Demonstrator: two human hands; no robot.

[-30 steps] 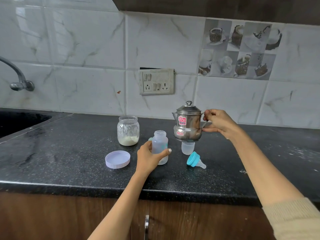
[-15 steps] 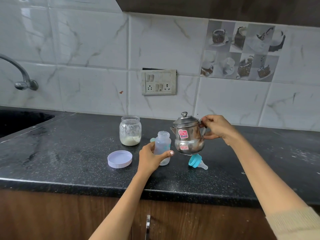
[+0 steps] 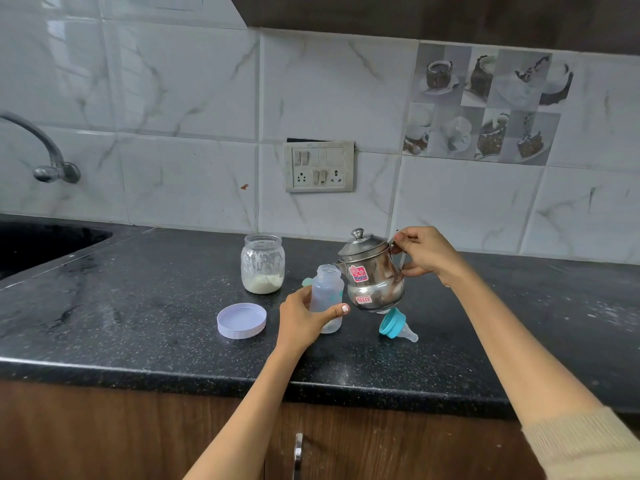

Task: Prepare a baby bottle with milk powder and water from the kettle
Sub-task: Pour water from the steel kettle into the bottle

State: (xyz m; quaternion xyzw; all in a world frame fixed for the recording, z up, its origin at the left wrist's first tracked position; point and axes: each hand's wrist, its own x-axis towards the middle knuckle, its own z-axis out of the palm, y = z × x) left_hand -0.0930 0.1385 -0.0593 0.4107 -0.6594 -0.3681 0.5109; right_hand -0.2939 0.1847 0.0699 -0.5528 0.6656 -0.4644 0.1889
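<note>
Kettle (image 3: 372, 275) was gripped by its handle in right hand (image 3: 420, 252), tilted toward the open bottle (image 3: 327, 297), which was clasped mid-counter by left hand (image 3: 303, 322). Steel judged rigid, water-heavy; bottle light, easily tipped.

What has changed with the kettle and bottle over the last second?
The right hand has lowered the kettle and tipped its spout toward the mouth of the baby bottle, hiding the clear cap behind it. The left hand still grips the bottle on the counter. Powder jar, lid and teal nipple stayed put.
</note>
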